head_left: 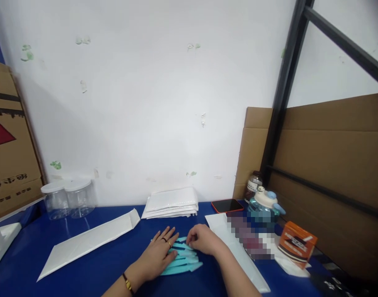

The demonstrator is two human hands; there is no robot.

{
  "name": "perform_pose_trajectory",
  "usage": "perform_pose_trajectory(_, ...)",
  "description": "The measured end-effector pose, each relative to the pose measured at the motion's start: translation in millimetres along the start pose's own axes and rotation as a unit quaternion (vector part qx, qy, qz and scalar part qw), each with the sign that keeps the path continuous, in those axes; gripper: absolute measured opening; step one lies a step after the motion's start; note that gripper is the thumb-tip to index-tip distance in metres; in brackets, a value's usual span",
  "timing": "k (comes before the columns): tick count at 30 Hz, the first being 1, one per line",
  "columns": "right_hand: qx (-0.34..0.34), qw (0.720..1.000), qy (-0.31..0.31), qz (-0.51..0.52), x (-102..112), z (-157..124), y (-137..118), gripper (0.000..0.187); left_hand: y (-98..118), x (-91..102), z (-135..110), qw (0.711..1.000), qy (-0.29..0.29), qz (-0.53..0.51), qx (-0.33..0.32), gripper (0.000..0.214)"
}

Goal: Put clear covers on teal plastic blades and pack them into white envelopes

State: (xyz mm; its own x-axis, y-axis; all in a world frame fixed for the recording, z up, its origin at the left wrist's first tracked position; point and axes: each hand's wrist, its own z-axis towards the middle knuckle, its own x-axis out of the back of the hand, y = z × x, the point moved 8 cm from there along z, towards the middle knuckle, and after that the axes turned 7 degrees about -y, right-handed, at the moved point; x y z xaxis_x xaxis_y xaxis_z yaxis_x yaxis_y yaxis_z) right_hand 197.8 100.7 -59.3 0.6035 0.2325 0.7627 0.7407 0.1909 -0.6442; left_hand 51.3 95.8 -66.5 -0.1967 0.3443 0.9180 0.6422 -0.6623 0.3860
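Several flat, narrow teal strips [179, 268] lie side by side on the blue table, some with notched or pointed right ends. My left hand [159, 253] rests flat over their left ends, fingers spread; a ring and a bracelet show on it. At the upper right of the strips, my right hand [203, 240] is closed, its thumb and fingers pinched together at the end of one strip. The fingertips partly hide what they grip. A long white padded envelope [90, 243] lies left of my hands, and another white envelope [238, 260] lies under my right forearm's far side.
White envelopes [172, 202] are stacked against the wall. Two clear lidded jars [80, 200] stand at left beside a carton [12, 156]. At right are a phone [227, 205], a brown bottle [253, 183], a teal jug [264, 206] and an orange box [297, 243].
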Motion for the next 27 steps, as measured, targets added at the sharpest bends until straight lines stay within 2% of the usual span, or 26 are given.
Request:
perform_pose_trajectory(2,0.003,1.000,0.029,-0.006,5,-1,-2,0.022,0,6.7,-2,0.999,0.031,-0.007,-0.002,0.046)
perform_pose_trajectory(4,-0.001,0.996,0.082,-0.019,15,-2,-1,0.019,-3,16.2,0,0.997,0.075,-0.011,0.019,0.038)
perform_pose_trajectory(6,0.001,0.994,0.109,-0.030,18,-1,-2,0.017,-10,22.9,4,0.994,0.101,-0.013,0.047,0.028)
perform_pose_trajectory(9,0.019,0.995,0.090,-0.028,11,2,-4,0.015,-17,25.8,13,0.993,0.101,-0.018,0.065,0.017)
perform_pose_trajectory(13,0.020,0.996,0.090,0.000,6,7,-4,0.009,-27,24.6,21,0.993,0.094,-0.035,0.069,0.014)
perform_pose_trajectory(18,-0.004,0.992,0.054,0.113,-2,16,9,0.009,-39,21.9,23,0.991,0.086,-0.082,0.057,0.016)
perform_pose_trajectory(21,-0.039,0.983,0.053,0.171,3,18,24,0.006,-46,26.6,23,0.990,0.093,-0.084,0.068,0.015)
perform_pose_trajectory(24,-0.072,0.983,0.065,0.156,13,13,33,0.006,-53,32.6,21,0.988,0.097,-0.057,0.102,0.014)
perform_pose_trajectory(27,-0.081,0.989,0.103,0.070,26,5,29,0.005,-52,40.6,17,0.984,0.127,-0.041,0.121,0.020)
